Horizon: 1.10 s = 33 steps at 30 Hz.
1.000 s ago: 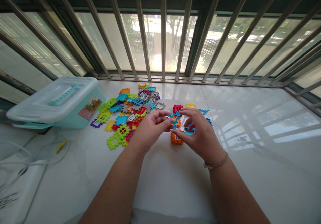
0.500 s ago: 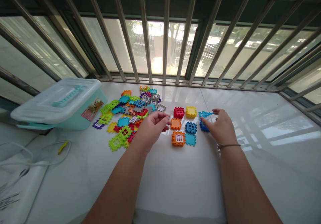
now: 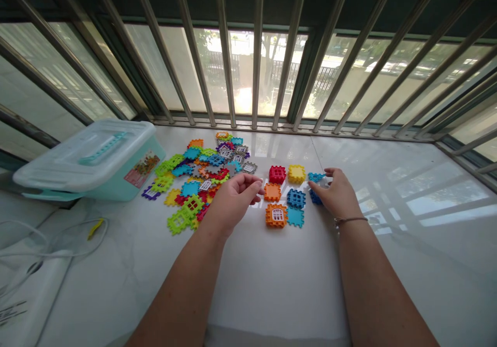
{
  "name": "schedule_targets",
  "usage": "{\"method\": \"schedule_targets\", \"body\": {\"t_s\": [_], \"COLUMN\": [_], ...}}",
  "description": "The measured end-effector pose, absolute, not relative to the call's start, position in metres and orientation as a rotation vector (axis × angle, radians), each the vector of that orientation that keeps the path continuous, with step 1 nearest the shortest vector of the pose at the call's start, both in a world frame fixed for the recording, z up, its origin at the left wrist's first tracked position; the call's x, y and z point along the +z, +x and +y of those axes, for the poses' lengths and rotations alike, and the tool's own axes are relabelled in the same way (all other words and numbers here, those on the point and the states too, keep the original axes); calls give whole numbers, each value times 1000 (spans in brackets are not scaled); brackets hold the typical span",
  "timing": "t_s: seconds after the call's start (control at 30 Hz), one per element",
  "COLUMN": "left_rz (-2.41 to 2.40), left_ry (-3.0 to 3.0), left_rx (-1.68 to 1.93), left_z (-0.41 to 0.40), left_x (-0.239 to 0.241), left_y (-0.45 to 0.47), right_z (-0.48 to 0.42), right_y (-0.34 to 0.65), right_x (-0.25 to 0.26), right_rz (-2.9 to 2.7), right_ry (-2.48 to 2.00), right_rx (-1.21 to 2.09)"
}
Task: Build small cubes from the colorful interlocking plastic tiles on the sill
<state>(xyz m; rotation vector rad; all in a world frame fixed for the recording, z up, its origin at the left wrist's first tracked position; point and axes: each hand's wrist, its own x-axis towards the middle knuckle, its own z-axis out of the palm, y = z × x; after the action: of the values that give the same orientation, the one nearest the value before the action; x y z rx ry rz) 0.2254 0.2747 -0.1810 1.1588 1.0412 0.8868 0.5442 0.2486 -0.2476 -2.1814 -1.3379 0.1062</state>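
Two bare hands work above a glossy white surface, well apart, with small groups of notched plastic pieces between them. The right hand (image 3: 337, 191) reaches to the farthest group on that side, its thumb and fingers at a light-blue piece (image 3: 316, 177) that sits above dark-blue pieces (image 3: 316, 198). Its grip is spread around the edge of that piece; whether it clamps it or only touches it, I cannot tell. The left hand (image 3: 239, 194) hangs in a loose curl with nothing visible in it, just beside a flat orange piece (image 3: 272, 191); whether its fingertips meet is unclear.

Nearby lie a red stack (image 3: 277, 174), a yellow stack (image 3: 296, 174), a blue stack (image 3: 296, 198), an orange stack (image 3: 276, 215) topped by a white window, and a flat turquoise piece (image 3: 295, 217) next to it. A mixed heap (image 3: 201, 171) spreads beyond the left hand, near a lidded bin (image 3: 101, 184).

The step in hand looks to be handling the light-blue piece at its group. Next, this seems to call for a gentle parting of the right thumb and fingers, without dragging the pieces below.
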Motion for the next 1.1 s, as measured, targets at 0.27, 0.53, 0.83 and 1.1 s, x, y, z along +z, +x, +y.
{"method": "schedule_targets", "body": {"t_s": [0.27,0.53,0.83,1.1], "left_rz": [1067,1066,1081,1087], "left_ry": [1181,1189,1191,1189], "left_rx": [859,835,833,841], "left_z": [274,274,273,273], "left_x": [-179,-178,-175,-175], "left_y": [226,225,226,226], "right_z": [250,249,252,252], "right_y": [545,544,535,532], "right_x": [-247,-243,-242,-241], "right_rz": [-1340,-1377,-1445,-1436], "right_ry": [-2221,-2231,-2223,-2229], "right_rx": [180,150,126,113]}}
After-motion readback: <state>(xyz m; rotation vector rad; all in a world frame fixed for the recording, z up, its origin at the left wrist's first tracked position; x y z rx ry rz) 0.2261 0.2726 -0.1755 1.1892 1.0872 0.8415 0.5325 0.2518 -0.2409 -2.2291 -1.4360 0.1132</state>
